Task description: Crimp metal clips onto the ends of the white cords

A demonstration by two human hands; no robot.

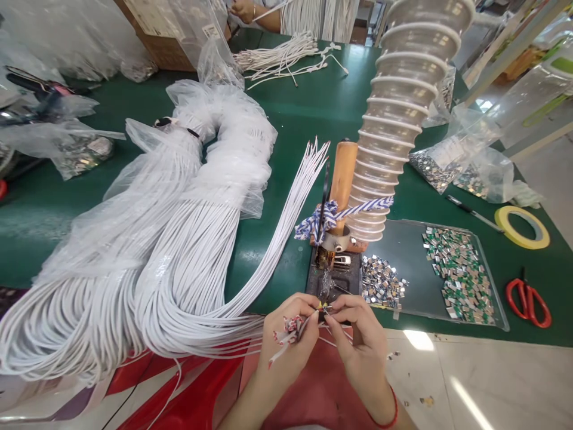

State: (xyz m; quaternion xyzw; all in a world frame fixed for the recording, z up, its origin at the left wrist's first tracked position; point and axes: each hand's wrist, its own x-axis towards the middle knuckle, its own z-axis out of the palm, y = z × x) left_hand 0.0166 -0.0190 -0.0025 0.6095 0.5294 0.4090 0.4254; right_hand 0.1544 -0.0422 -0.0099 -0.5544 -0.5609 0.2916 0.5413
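Observation:
My left hand (pixel 289 334) is closed round a bunch of white cables (pixel 292 331) whose stripped ends show red and white wires. Its thumb and index finger pinch at a tiny part with a yellow bit, close to the fingertips of my right hand (pixel 360 334). That hand is also pinched, on what looks like a thin wire end; the fingers partly hide it. Just beyond the fingertips stands a dark soldering stand (pixel 333 275) with a wooden-handled iron (pixel 344 179) tied upright by striped cloth. A heap of small metal connectors (pixel 382 282) lies right of the stand.
Large bundles of white cable (pixel 192 257), partly wrapped in plastic, cover the left. A ribbed clear hose (pixel 403 89) rises behind the iron. On the right are a tray (pixel 414 251) of green-and-metal connectors, yellow tape (pixel 521 227) and red scissors (pixel 528 301). A co-worker's hand (pixel 243 10) shows at the top.

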